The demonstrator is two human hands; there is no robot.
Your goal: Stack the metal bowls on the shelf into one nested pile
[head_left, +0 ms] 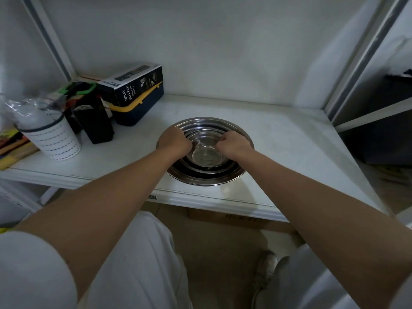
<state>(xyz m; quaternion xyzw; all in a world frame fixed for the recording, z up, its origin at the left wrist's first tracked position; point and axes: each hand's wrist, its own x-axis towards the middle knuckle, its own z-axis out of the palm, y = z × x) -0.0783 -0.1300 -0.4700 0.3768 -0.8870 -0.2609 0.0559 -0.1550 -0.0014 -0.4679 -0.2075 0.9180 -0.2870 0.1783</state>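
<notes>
Several shiny metal bowls sit nested in one pile [206,172] near the front edge of the white shelf [289,152]. The smallest bowl [206,156] lies innermost. My left hand [175,141] curls over that bowl's left rim. My right hand [234,143] curls over its right rim. Both sets of fingers are closed on the rim of the small bowl, inside the larger bowls. The fingertips are hidden behind the knuckles.
At the shelf's left stand a white perforated cup [52,137] with a plastic bag, a black holder [95,121], a spray bottle box [133,83] on a blue and yellow case [138,110]. Shelf uprights [356,56] frame the right side. A cardboard box [223,217] lies below.
</notes>
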